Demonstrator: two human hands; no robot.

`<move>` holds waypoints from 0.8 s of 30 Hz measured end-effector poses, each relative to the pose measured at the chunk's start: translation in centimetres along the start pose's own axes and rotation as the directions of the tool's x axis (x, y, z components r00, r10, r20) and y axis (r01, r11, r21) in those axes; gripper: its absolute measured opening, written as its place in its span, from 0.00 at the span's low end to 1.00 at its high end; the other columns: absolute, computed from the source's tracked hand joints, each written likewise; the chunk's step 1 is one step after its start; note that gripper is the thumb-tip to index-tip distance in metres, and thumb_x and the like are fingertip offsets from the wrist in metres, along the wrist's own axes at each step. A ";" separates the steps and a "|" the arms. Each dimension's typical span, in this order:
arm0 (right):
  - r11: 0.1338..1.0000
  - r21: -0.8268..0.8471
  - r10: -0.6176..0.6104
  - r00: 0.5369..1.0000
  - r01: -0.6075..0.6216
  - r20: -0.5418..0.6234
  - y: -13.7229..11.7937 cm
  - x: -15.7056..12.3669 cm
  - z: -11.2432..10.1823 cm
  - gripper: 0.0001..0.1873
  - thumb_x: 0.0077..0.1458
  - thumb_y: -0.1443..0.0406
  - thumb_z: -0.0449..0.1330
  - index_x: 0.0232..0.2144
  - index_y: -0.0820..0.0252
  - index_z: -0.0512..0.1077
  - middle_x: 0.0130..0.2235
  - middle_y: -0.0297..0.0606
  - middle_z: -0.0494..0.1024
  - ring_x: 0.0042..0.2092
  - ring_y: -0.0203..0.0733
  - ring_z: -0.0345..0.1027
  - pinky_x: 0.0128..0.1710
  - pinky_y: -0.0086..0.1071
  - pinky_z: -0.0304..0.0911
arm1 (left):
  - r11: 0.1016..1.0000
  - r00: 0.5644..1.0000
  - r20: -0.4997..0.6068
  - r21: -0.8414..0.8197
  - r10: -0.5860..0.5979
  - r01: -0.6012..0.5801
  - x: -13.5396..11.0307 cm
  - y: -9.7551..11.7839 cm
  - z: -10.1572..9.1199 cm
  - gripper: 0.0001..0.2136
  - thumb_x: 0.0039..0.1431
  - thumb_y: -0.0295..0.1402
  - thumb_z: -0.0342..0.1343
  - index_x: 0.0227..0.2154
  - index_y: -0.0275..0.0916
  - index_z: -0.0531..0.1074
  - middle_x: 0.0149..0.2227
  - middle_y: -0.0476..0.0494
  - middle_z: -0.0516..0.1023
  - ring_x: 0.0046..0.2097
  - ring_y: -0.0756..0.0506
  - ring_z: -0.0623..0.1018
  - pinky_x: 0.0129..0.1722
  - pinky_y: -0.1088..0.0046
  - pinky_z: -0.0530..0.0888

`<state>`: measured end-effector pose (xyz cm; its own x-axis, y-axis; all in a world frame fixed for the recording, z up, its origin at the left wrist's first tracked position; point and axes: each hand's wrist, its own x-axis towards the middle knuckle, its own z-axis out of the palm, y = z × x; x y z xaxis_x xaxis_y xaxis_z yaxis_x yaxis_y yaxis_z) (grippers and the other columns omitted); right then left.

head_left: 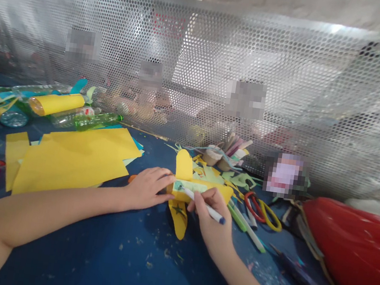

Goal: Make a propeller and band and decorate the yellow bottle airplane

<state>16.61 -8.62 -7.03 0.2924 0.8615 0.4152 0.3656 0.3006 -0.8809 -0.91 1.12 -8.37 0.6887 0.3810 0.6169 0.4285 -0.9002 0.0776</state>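
Observation:
A yellow paper airplane (184,164) lies on the blue table, its two rounded wings pointing away from me and toward me. Along its body runs a pale green strip (199,188) with a dark scribbled patch near the left end. The near wing carries a dark drawn star (179,210). My left hand (146,187) grips the airplane's left end, fingers over the top and thumb on the near side. Pinched in my right hand (213,219) is a white marker (211,211) with a dark blue end, its tip at the scribbled patch.
Yellow paper sheets (78,157) lie left, with plastic bottles (97,121) behind. Paper scraps, cups of craft sticks (225,154), green markers (247,226), scissors (268,215) and a red bag (347,254) are right. A perforated metal screen (203,69) stands across the back.

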 end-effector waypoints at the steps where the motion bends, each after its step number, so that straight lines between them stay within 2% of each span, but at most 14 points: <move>1: 1.000 -0.008 -0.002 1.000 0.002 -0.003 0.0 0.0 0.0 0.15 0.57 0.56 0.57 0.23 0.55 0.60 0.19 0.29 0.71 0.22 0.35 0.59 0.25 0.29 0.56 | 1.000 1.000 0.001 -0.001 0.000 0.000 0.0 0.0 0.0 0.18 0.62 0.46 0.47 0.47 0.39 0.66 0.49 0.40 0.71 0.48 0.42 0.72 0.47 0.63 0.71; 6: 1.000 0.002 -0.023 1.000 0.023 0.002 -0.2 0.1 -0.1 0.14 0.57 0.56 0.56 0.25 0.54 0.59 0.20 0.29 0.71 0.23 0.36 0.61 0.25 0.30 0.57 | 0.999 1.000 0.008 -0.023 -0.027 0.027 0.0 -0.1 0.0 0.18 0.61 0.46 0.48 0.47 0.39 0.65 0.49 0.40 0.71 0.49 0.42 0.71 0.47 0.63 0.70; 9: 0.997 -0.012 -0.070 0.998 0.070 0.001 -1.3 -0.1 -0.3 0.09 0.60 0.57 0.52 0.30 0.53 0.62 0.23 0.31 0.72 0.26 0.39 0.66 0.28 0.31 0.61 | 0.998 0.999 0.006 -0.036 -0.051 0.051 -0.1 0.0 0.0 0.17 0.61 0.44 0.48 0.48 0.40 0.65 0.50 0.40 0.70 0.50 0.42 0.71 0.49 0.62 0.69; 12: 0.973 -0.155 -0.158 0.985 0.168 0.072 -3.1 -0.3 -0.7 0.06 0.60 0.59 0.52 0.36 0.53 0.65 0.31 0.36 0.74 0.33 0.41 0.69 0.34 0.34 0.63 | 0.998 0.999 -0.014 -0.042 -0.045 0.045 0.0 0.1 0.0 0.17 0.60 0.42 0.49 0.48 0.40 0.65 0.50 0.40 0.71 0.51 0.42 0.71 0.51 0.61 0.68; 14: 0.923 -0.273 -0.246 0.962 0.270 0.119 -4.4 -0.1 -1.3 0.06 0.58 0.60 0.54 0.38 0.52 0.66 0.34 0.38 0.74 0.37 0.44 0.69 0.36 0.35 0.63 | 0.999 0.999 -0.025 -0.045 -0.032 0.031 0.0 0.1 0.0 0.17 0.59 0.42 0.50 0.48 0.39 0.65 0.50 0.40 0.72 0.50 0.42 0.71 0.51 0.60 0.67; 17: 0.828 -0.411 -0.363 0.923 0.381 0.126 -5.4 0.7 -2.3 0.05 0.57 0.60 0.55 0.34 0.53 0.68 0.33 0.37 0.73 0.36 0.45 0.67 0.39 0.37 0.61 | 0.999 0.999 -0.031 -0.045 -0.025 0.023 0.0 0.1 0.0 0.17 0.59 0.41 0.50 0.48 0.39 0.65 0.50 0.40 0.72 0.50 0.41 0.71 0.52 0.60 0.67; 18: 0.821 -0.431 -0.366 0.924 0.375 0.109 -5.4 1.1 -2.6 0.07 0.58 0.59 0.53 0.31 0.53 0.68 0.31 0.37 0.73 0.35 0.44 0.66 0.39 0.37 0.60 | 0.999 0.999 -0.032 -0.045 -0.025 0.024 0.0 0.1 0.0 0.18 0.59 0.41 0.50 0.48 0.39 0.65 0.50 0.40 0.72 0.50 0.41 0.71 0.52 0.60 0.67; 20: 0.861 -0.415 -0.308 0.951 0.293 0.033 -5.0 1.9 -3.0 0.11 0.60 0.57 0.50 0.31 0.53 0.68 0.28 0.35 0.72 0.32 0.43 0.66 0.35 0.36 0.60 | 0.999 0.999 -0.039 -0.046 -0.025 0.023 0.0 0.0 0.1 0.18 0.58 0.41 0.51 0.48 0.39 0.65 0.50 0.41 0.71 0.51 0.41 0.70 0.52 0.60 0.67; 22: 0.924 -0.331 -0.210 0.978 0.192 -0.018 -4.2 2.5 -3.2 0.11 0.60 0.56 0.49 0.35 0.54 0.67 0.24 0.33 0.71 0.28 0.41 0.66 0.30 0.33 0.59 | 0.998 0.999 -0.043 -0.052 -0.021 0.019 -0.1 -0.1 0.2 0.18 0.59 0.42 0.51 0.49 0.39 0.66 0.51 0.41 0.71 0.51 0.41 0.70 0.52 0.61 0.67; 24: 0.959 -0.251 -0.140 0.990 0.133 -0.011 -3.5 2.9 -3.2 0.11 0.58 0.55 0.52 0.34 0.54 0.65 0.20 0.30 0.68 0.24 0.39 0.64 0.26 0.32 0.58 | 0.998 0.999 -0.037 -0.060 -0.011 0.009 -0.3 0.0 0.2 0.18 0.59 0.42 0.51 0.49 0.39 0.66 0.51 0.41 0.71 0.52 0.42 0.70 0.52 0.62 0.67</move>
<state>19.01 -8.51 -2.05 0.2477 0.8065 0.5368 0.6109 0.3000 -0.7327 -0.95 1.10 -8.72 0.6621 0.3828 0.6443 0.3989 -0.9078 0.1295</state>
